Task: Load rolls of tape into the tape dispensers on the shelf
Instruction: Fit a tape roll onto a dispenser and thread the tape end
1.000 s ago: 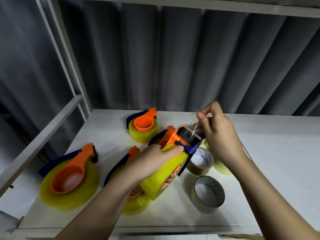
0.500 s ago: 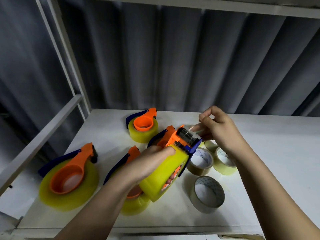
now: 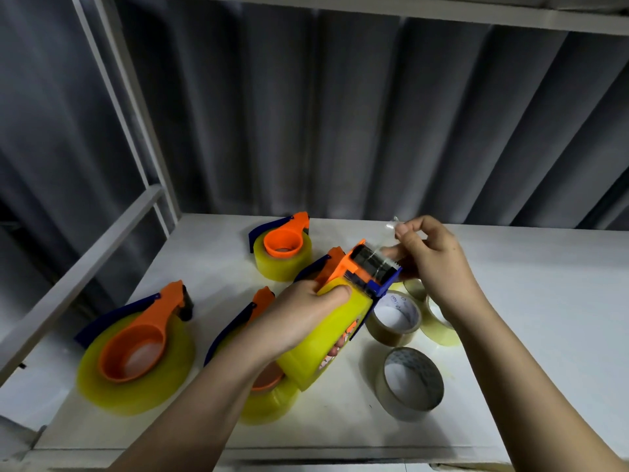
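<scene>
Head view: left hand (image 3: 299, 321) grips a yellow tape roll (image 3: 326, 338) seated in an orange-blue dispenser (image 3: 360, 267), held above the shelf (image 3: 544, 301) centre; right hand (image 3: 432, 264) pinches the clear tape end (image 3: 391, 229) at the cutter, at 1 o'clock of the roll; 3 loaded dispensers lie at 9–11 o'clock; 3 loose rolls (image 3: 410, 379) at 3–5 o'clock. Judgement: the 4th load is nearly threaded; whether empty dispensers remain for those rolls is not shown.

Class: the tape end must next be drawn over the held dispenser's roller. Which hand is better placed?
Right. The right hand already pinches the tape end above the roller; the left hand grips the yellow roll.
</scene>
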`<act>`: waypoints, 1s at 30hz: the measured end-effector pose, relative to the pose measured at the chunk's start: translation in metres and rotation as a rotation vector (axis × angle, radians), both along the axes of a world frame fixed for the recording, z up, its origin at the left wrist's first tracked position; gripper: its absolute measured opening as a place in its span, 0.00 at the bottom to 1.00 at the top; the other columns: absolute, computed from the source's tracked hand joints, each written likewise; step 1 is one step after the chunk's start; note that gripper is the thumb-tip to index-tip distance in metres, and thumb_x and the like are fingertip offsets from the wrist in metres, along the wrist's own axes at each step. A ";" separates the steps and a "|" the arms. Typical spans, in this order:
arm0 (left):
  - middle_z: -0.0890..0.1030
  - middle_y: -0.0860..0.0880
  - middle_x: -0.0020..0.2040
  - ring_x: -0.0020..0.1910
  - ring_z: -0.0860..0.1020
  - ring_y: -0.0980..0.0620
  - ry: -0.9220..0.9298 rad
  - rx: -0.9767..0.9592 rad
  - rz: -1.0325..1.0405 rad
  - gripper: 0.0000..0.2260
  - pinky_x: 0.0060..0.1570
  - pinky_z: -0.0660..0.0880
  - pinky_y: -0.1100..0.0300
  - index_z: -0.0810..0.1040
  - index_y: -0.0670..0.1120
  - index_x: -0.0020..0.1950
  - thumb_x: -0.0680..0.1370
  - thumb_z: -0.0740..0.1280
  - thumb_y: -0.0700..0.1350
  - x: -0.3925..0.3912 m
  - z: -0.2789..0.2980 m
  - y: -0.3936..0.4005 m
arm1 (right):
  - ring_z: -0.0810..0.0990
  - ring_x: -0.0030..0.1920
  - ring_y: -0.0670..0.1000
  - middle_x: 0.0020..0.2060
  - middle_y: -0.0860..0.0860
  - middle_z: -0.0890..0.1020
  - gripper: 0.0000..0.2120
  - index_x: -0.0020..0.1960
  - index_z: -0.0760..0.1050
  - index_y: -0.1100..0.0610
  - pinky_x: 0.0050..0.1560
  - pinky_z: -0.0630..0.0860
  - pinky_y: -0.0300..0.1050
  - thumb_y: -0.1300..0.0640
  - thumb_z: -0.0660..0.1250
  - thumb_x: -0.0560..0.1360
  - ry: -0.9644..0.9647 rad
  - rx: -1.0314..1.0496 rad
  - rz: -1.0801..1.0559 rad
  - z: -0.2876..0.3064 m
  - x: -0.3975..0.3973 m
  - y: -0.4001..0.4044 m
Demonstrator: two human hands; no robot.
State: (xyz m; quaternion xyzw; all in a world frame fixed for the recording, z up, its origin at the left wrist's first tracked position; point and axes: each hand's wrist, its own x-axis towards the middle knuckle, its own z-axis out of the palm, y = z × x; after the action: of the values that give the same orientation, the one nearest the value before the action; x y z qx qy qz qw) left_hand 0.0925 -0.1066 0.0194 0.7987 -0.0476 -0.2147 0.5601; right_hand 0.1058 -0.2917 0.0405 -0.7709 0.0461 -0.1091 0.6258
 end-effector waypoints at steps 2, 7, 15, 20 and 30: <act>0.84 0.38 0.43 0.40 0.82 0.42 -0.028 0.033 -0.007 0.21 0.41 0.80 0.57 0.80 0.38 0.51 0.76 0.64 0.56 0.000 -0.001 0.000 | 0.81 0.29 0.49 0.31 0.52 0.84 0.08 0.43 0.69 0.55 0.31 0.78 0.44 0.56 0.61 0.81 0.007 -0.001 0.002 0.000 0.000 0.000; 0.82 0.41 0.36 0.32 0.81 0.49 -0.029 0.054 0.009 0.22 0.32 0.79 0.61 0.80 0.39 0.49 0.74 0.65 0.59 -0.001 -0.002 -0.002 | 0.82 0.33 0.53 0.32 0.53 0.83 0.08 0.44 0.68 0.50 0.36 0.78 0.49 0.50 0.61 0.81 -0.175 -0.299 -0.045 0.002 -0.002 0.001; 0.84 0.40 0.39 0.38 0.83 0.44 -0.032 0.049 -0.010 0.28 0.36 0.81 0.60 0.81 0.39 0.48 0.72 0.64 0.65 0.000 -0.003 -0.003 | 0.83 0.38 0.57 0.33 0.51 0.84 0.08 0.44 0.66 0.47 0.43 0.79 0.58 0.47 0.60 0.81 -0.250 -0.431 -0.163 -0.006 -0.003 0.008; 0.82 0.42 0.37 0.27 0.80 0.55 0.016 -0.050 0.011 0.20 0.29 0.79 0.64 0.80 0.37 0.51 0.76 0.66 0.55 -0.002 -0.007 -0.005 | 0.81 0.30 0.49 0.32 0.53 0.84 0.08 0.43 0.67 0.49 0.36 0.77 0.46 0.52 0.60 0.81 -0.133 -0.166 -0.185 -0.002 0.000 0.005; 0.85 0.49 0.38 0.36 0.83 0.52 0.171 -0.233 -0.022 0.03 0.39 0.80 0.59 0.79 0.49 0.48 0.78 0.66 0.47 -0.006 -0.016 0.000 | 0.80 0.25 0.49 0.29 0.54 0.84 0.09 0.45 0.64 0.56 0.25 0.75 0.39 0.56 0.54 0.84 0.016 0.103 0.065 0.013 -0.005 -0.008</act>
State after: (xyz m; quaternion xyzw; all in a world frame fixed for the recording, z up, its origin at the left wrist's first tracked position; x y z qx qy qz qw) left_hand 0.0863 -0.1062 0.0033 0.7063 -0.0329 -0.2812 0.6488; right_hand 0.1013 -0.2994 0.0540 -0.7398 0.0316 -0.0798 0.6673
